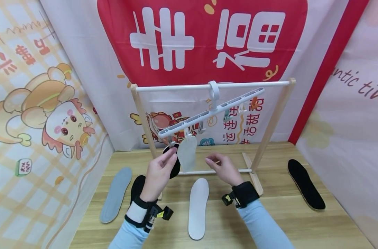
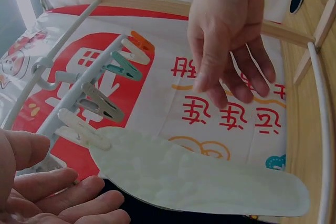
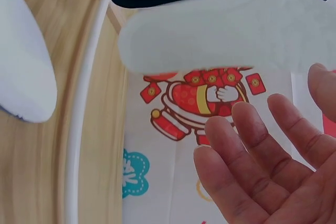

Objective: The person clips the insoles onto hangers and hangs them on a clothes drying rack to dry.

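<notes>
at the far left of the wooden table (image 1: pixel 232 231), a grey-blue insole (image 1: pixel 115 195) lies flat, and near it a flat black insole (image 1: pixel 138 186) is partly hidden by the left wrist. the left hand (image 1: pixel 158 173) reaches up at a hanging black insole (image 1: pixel 176 169); the left wrist view shows its thumb and fingers parted, though i cannot tell whether they touch that insole. it hangs beneath the lower left end of a tilted clip hanger (image 1: pixel 212 112), just beside a hanging white insole (image 1: pixel 187 154) gripped at its top by a pale clip (image 2: pixel 84 135). below these, nearer the person, a flat white insole (image 1: pixel 199 209) lies on the table. the hanger hooks over the top bar of a drying rack (image 1: pixel 271 128). the right hand (image 1: pixel 224 167), well apart from the left, has its fingers loosely spread, near the hanging white insole. to its upper right hang a teal clip (image 1: pixel 227 116) and an orange clip (image 1: pixel 255 103). at the far right lies another black insole (image 1: pixel 305 185).
</notes>
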`<state>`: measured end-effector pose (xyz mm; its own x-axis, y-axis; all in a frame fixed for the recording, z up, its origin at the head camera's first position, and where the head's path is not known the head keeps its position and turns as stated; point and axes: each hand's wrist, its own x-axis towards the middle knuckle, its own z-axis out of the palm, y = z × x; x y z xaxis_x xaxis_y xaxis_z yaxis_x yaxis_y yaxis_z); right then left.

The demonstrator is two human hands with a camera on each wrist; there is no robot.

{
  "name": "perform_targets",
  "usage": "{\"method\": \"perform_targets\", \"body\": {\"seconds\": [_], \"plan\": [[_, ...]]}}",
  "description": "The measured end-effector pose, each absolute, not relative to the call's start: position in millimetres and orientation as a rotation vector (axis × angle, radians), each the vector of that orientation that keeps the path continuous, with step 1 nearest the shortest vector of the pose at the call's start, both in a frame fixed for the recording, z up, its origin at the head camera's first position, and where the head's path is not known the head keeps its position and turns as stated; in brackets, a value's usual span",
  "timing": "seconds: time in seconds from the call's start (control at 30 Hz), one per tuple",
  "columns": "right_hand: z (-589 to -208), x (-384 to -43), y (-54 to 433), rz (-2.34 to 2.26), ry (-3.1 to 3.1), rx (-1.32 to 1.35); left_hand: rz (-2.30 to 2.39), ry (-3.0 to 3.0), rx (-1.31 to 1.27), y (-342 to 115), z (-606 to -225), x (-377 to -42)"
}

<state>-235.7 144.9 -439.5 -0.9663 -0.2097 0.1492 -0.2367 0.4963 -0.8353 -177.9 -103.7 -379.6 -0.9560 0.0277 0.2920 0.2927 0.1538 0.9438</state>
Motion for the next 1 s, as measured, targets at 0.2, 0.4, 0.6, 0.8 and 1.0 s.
{"method": "perform_targets", "body": {"seconds": [0.2,0.4,0.6,0.8,1.0], "plan": [[-440.6,-227.7,157.8,1.467,-2.694,0.369,-1.87,-2.295,-0.224,-113.7,-403.2,-168.4],[-444.0,-217.8,169.8,1.442,-2.679,0.372,-1.907,-2.297,-0.131,-122.5,-438.2,-158.6],[-451.1,-204.8,185.7,1.403,-2.651,0.328,-1.987,-2.283,-0.024,-125.8,-463.3,-148.6],[-464.5,-187.8,204.6,1.422,-2.618,0.251,-2.03,-2.303,0.135,-128.7,-482.8,-136.8],[-480.1,-171.8,226.9,1.475,-2.617,0.126,-2.023,-2.354,0.222,-131.8,-495.1,-127.8]]}}
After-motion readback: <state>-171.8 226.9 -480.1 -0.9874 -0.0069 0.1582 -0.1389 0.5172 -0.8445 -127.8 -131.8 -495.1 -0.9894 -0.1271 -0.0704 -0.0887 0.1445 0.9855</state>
